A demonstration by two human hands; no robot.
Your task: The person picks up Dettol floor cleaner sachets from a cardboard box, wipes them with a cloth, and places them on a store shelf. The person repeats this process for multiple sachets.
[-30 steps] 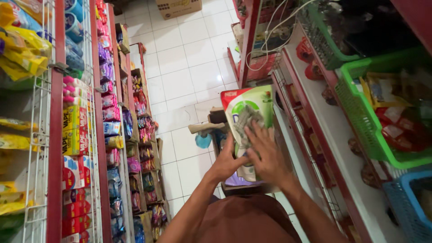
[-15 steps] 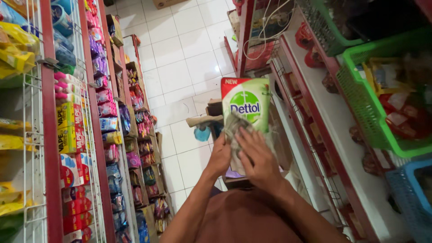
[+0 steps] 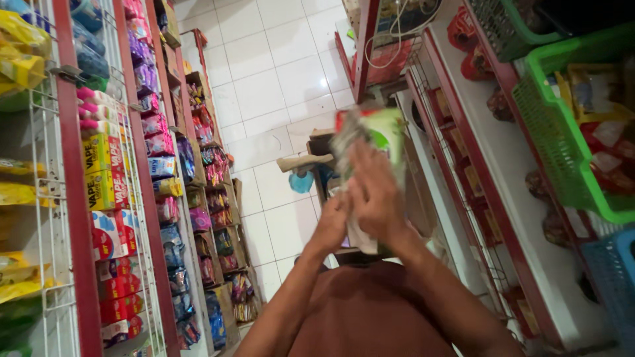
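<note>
Fingers (image 3: 365,173) of the right hand (image 3: 377,198) spread flat and fairly wide across the front of a green-and-white refill pouch (image 3: 378,132), pressing on it rather than curled round it. Left hand (image 3: 334,221) just beside, lower down, fingers bent against the pouch's lower left edge; how tightly closed, cannot tell through the blur. Pouch held upright between both hands, raised in the middle of the aisle, red band along its top edge, bottom end hidden behind the wrists. Both forearms rising from a brown-shirted chest (image 3: 370,317) at the bottom edge of the view.

Behind the pouch, near the floor, a cardboard box (image 3: 324,149) with a pale handle-like piece across it and something blue beneath. White tiled floor (image 3: 278,79) running up the aisle. On the left, red-framed wire shelving (image 3: 73,198) packed with small boxes and sachets. On the right, a white shelf edge carrying a green plastic basket (image 3: 555,132) of packets, and a blue basket (image 3: 612,277) at the lower right corner.
</note>
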